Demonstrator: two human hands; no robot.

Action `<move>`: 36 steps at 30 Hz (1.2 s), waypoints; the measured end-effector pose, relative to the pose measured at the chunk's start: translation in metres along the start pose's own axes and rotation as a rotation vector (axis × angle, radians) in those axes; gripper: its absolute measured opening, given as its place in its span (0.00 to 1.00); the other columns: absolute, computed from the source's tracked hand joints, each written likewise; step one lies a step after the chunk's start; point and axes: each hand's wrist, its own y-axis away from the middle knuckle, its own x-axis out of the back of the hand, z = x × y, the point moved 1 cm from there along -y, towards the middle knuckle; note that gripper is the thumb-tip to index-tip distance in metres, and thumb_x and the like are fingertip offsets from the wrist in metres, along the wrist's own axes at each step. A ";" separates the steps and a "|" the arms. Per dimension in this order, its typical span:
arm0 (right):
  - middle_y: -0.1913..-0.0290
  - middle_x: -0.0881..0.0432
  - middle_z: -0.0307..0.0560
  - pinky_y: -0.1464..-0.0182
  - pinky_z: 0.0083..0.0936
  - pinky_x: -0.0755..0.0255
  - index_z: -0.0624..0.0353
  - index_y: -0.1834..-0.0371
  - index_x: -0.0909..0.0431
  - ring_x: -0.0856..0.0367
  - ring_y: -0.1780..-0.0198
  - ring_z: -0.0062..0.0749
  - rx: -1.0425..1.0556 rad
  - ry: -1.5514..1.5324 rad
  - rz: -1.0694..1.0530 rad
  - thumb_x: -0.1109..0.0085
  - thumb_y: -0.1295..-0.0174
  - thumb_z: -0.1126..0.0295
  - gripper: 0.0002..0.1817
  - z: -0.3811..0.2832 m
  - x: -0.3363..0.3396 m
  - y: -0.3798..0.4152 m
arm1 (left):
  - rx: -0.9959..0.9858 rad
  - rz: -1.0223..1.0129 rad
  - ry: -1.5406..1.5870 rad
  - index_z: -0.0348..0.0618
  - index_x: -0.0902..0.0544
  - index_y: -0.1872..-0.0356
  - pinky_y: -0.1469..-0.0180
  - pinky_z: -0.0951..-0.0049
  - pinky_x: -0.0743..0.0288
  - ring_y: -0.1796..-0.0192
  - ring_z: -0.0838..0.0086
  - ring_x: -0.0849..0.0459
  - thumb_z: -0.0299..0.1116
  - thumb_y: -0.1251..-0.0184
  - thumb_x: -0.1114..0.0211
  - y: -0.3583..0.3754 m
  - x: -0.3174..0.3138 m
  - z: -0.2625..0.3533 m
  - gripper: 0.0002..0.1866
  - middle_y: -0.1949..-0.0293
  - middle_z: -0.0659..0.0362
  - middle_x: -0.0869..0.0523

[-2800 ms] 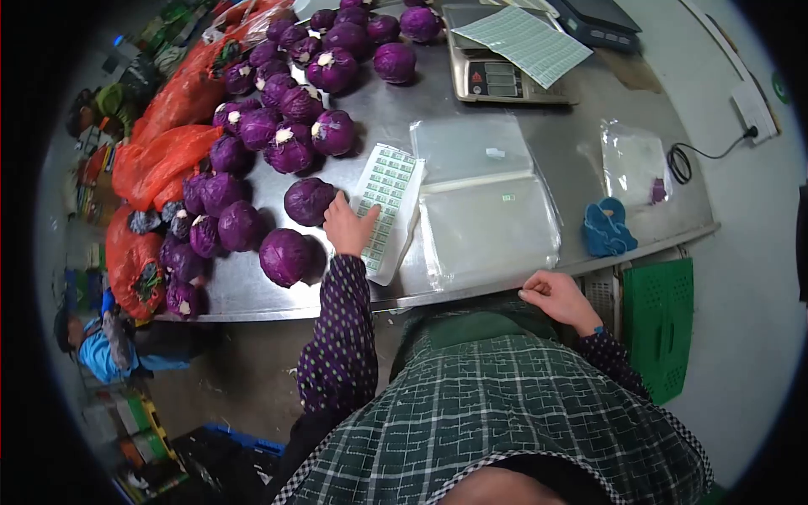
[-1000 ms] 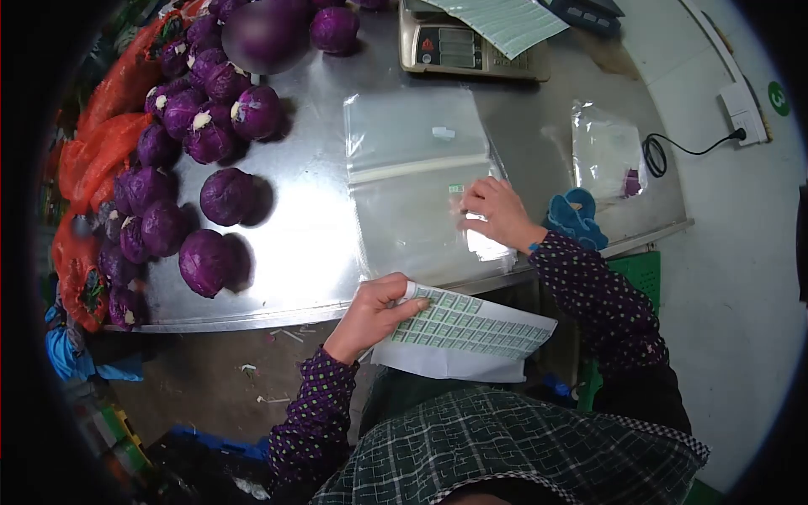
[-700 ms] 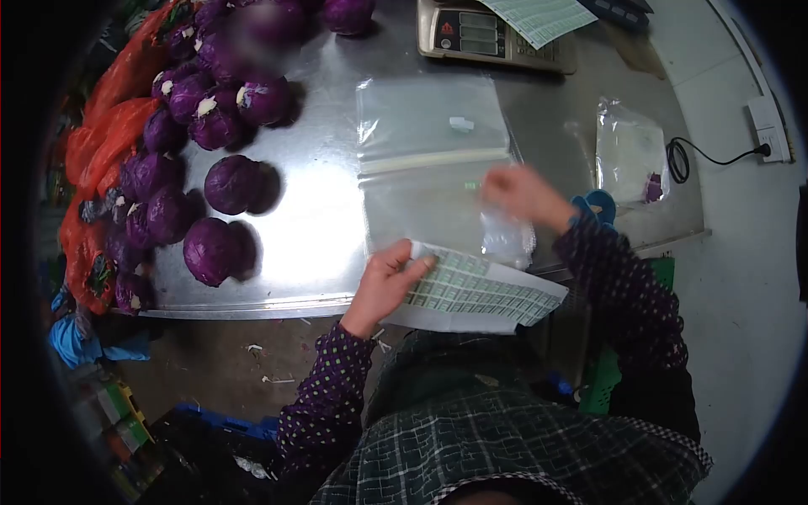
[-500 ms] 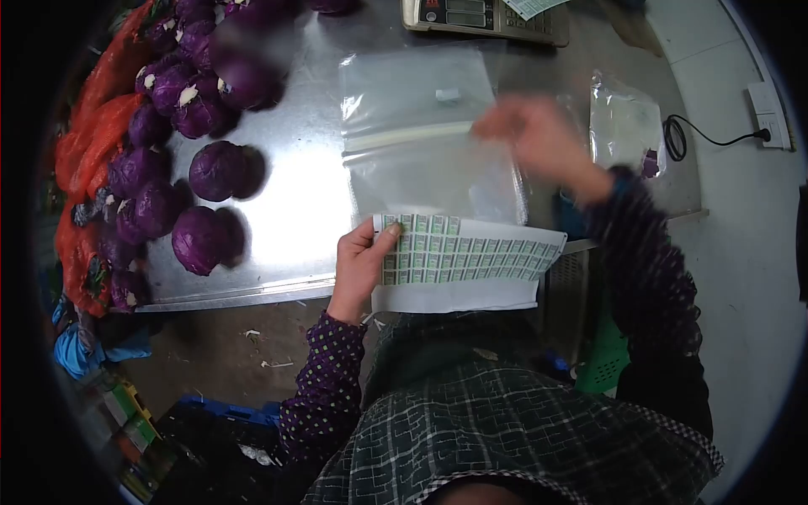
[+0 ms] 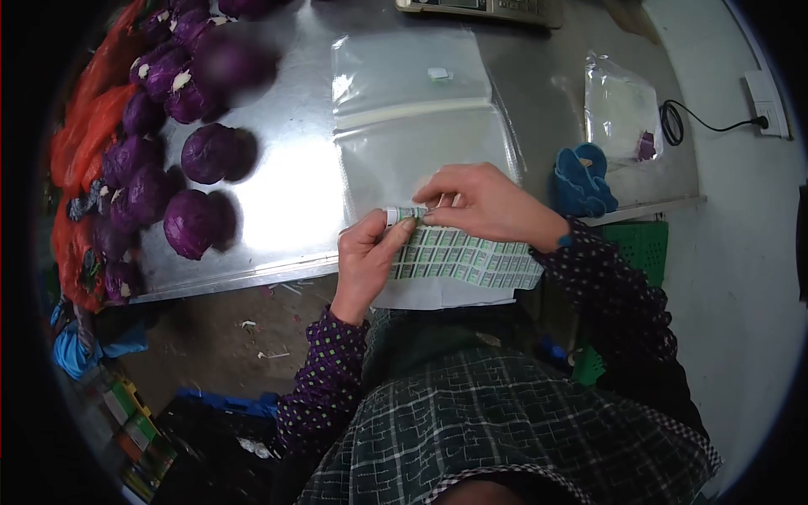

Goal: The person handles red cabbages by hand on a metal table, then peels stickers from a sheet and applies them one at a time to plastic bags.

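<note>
A sheet of small green-and-white labels (image 5: 471,257) hangs at the table's front edge. My left hand (image 5: 366,257) pinches its upper left corner, thumb on top. My right hand (image 5: 488,206) is at the same corner, thumb and forefinger pressed together on the labels; the sheet's top edge curls there. Whether one label is between the right fingertips is too small to tell. Just beyond my hands lies a stack of clear plastic bags (image 5: 412,80), with a small white label (image 5: 438,74) on the upper part.
Purple cabbages (image 5: 210,153) and red mesh bags (image 5: 88,126) line the left. A scale (image 5: 505,8) stands at the back. At the right are a blue cloth (image 5: 583,181), a plastic packet (image 5: 621,109) and a black cable (image 5: 715,126). Below the right edge is a green crate (image 5: 644,248).
My right hand has come back from above the bags to the sheet's upper left corner. That corner is now bent up between both hands. The view has shifted slightly.
</note>
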 end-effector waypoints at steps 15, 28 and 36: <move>0.71 0.20 0.40 0.70 0.27 0.27 0.56 0.68 0.20 0.19 0.72 0.33 0.127 0.435 0.383 0.35 0.46 0.72 0.04 0.010 -0.044 0.026 | 0.369 0.095 0.079 0.33 0.19 0.77 0.77 0.80 0.42 0.77 0.89 0.35 0.38 0.31 0.38 -0.006 -0.009 -0.016 0.18 0.83 0.70 0.27; 0.73 0.18 0.57 0.63 0.40 0.25 0.61 0.63 0.24 0.17 0.67 0.50 -0.449 0.499 0.514 0.27 0.57 0.46 0.30 0.101 0.026 -0.029 | 0.024 -0.321 -0.114 0.33 0.18 0.73 0.25 0.63 0.49 0.74 0.78 0.26 0.30 0.37 0.35 -0.031 0.013 -0.038 0.10 0.79 0.59 0.21; 0.78 0.20 0.51 0.70 0.31 0.29 0.58 0.66 0.20 0.19 0.74 0.37 -0.232 0.309 0.236 0.39 0.40 0.61 0.11 0.077 -0.016 -0.023 | -0.071 -0.441 -0.105 0.32 0.21 0.74 0.32 0.62 0.36 0.64 0.69 0.18 0.28 0.42 0.31 -0.011 0.010 0.003 0.10 0.72 0.52 0.17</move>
